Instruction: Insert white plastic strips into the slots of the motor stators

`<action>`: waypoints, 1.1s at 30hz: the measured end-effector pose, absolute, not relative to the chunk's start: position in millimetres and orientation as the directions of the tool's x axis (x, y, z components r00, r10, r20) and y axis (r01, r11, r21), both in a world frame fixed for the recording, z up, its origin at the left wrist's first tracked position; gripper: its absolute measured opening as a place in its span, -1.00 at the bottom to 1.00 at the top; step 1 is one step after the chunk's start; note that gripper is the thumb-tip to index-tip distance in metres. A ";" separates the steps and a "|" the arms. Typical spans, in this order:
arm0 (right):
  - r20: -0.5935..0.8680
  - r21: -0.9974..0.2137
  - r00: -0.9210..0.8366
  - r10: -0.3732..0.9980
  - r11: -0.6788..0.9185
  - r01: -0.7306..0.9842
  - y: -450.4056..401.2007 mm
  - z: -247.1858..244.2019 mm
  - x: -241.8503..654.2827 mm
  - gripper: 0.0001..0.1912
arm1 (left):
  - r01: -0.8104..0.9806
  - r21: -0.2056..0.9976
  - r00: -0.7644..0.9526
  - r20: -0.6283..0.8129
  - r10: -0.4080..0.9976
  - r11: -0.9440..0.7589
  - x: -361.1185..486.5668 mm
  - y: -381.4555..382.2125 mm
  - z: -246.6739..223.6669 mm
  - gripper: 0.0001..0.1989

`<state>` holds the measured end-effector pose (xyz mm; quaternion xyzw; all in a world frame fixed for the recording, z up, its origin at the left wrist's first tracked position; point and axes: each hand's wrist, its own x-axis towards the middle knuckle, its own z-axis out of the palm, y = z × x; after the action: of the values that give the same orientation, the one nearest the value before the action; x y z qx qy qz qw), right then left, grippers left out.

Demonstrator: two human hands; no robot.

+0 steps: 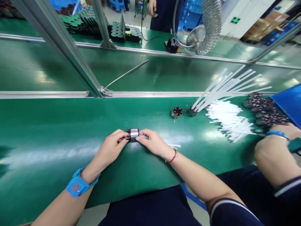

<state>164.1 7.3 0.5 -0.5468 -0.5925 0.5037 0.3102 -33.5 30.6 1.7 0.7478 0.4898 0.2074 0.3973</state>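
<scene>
Between my two hands, just above the green bench, is a motor stator, a silvery cylinder with dark ends lying on its side. My left hand pinches its left end. At the other end, my right hand grips the stator, and a thin white strip shows between its fingers. Part of that strip is hidden by the hand. A few loose white strips lie on the bench behind my right wrist. Farther back, a second stator with dark red windings stands upright.
White strips fan out of a dark holder, beside a pile of strips. Several stators are massed at the right, near a co-worker's arm. A metal frame post and rail border the bench.
</scene>
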 end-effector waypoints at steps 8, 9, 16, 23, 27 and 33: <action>-0.400 -0.911 -0.223 0.889 -0.411 -0.008 9.3 4.2 169.1 -0.86 | 0.456 0.873 0.285 0.038 0.958 -0.171 -24.6 20.2 3.5 -0.83; -0.407 -0.905 -0.225 0.885 -0.424 -0.031 9.7 3.6 169.8 -0.86 | 0.458 0.870 0.276 0.055 0.960 -0.181 -23.4 19.2 4.0 -0.84; -0.395 -0.910 -0.223 0.891 -0.413 -0.040 9.9 -2.8 173.2 -0.84 | 0.507 0.815 0.250 0.174 0.953 -0.282 -20.7 13.6 3.1 -0.85; -0.422 -0.885 -0.202 0.884 -0.450 -0.119 9.2 -5.2 174.6 -0.81 | 0.520 0.622 0.433 0.399 0.808 -0.586 -26.3 13.0 3.3 -0.92; -0.410 -0.852 -0.266 0.872 -0.471 -0.231 10.5 0.1 181.2 -0.68 | 0.457 0.747 0.403 0.309 0.861 -0.482 -25.5 15.4 0.2 -0.95; -0.403 -0.827 -0.368 0.838 -0.506 -0.244 3.6 12.0 183.8 -0.64 | 0.310 0.946 0.282 0.007 0.959 -0.098 -12.9 6.0 7.1 -0.85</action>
<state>183.8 3.6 12.0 -0.4320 -0.3434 0.7525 0.3596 -12.9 6.0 7.1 0.6529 0.4860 0.3502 0.4636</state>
